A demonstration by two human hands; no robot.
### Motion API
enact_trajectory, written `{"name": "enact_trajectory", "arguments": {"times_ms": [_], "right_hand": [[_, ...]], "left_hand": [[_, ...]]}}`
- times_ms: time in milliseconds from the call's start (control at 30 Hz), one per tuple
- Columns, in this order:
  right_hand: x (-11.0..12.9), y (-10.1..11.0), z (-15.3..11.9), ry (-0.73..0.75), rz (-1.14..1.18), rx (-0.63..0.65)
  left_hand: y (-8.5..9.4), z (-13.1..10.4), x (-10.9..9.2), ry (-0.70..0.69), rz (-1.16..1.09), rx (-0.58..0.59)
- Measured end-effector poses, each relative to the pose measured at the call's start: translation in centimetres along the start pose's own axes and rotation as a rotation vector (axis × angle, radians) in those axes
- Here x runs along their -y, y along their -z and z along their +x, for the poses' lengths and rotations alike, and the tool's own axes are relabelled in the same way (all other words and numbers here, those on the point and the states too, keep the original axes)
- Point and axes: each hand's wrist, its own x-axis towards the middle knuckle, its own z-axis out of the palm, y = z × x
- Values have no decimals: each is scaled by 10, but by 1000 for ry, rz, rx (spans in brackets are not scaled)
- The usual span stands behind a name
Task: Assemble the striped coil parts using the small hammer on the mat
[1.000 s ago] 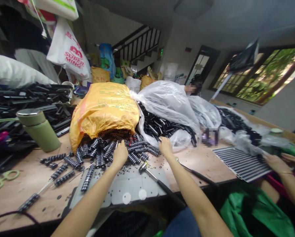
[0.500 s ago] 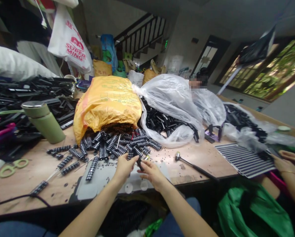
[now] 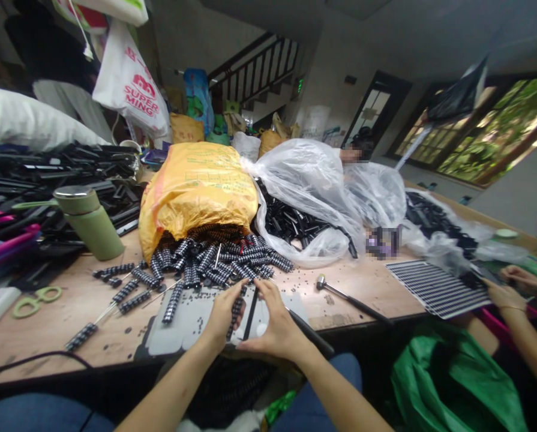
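Note:
My left hand is wrapped round a black-and-white checked cylinder, held lengthwise over the grey plate. Between thumb and fingertips, my right hand spans a thin black strip, which runs beside the cylinder with a small gap. Just beyond both hands lies a pile of similar checked cylinders, spilling from a yellow bag. A black-handled tool rests at the table edge, partly behind my right wrist.
Right of my hands lies a hammer, with a checked sheet farther over. A clear plastic bag holds black parts. On the left are a green flask and scissors. A co-worker's hands are at far right.
My hands have come slightly nearer and turned; the cylinder and the black strip now lie side by side, apart. My right hand has opened wider round the strip. The view has shifted slightly.

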Motion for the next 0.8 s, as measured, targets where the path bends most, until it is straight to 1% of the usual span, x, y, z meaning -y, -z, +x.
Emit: {"name": "enact_trajectory", "arguments": {"times_ms": [67,167,267,400,467,567,633,667,700,767,800], "right_hand": [[8,-2,-2,57,-78,58],[12,-6,0,96,-121,73],[9,-7,3,96,-128,92],[3,-6,3,56,-85,164],[0,-7,1,31,-53,154],[-5,-13,-1,6,-27,99],[-11,-22,-2,-22,-31,66],[-15,-27,-3,-39,-41,48],[-19,-32,-4,-57,-58,28],[-30,-41,-8,-93,-107,-6],[-35,-43,-10,-108,-135,-8]], "left_hand": [[-4,-1,-1,1,-75,-20],[-10,-3,-2,40,-161,-4],[-13,-5,-2,90,-199,-1],[-15,-4,1,142,-201,-3],[-16,-2,2,172,-194,1],[-15,3,6,194,-147,27],[-13,6,15,122,-39,49],[-10,8,22,36,63,46],[-8,9,30,-87,198,34],[-2,10,49,-391,530,8],[2,10,58,-530,699,18]]}}
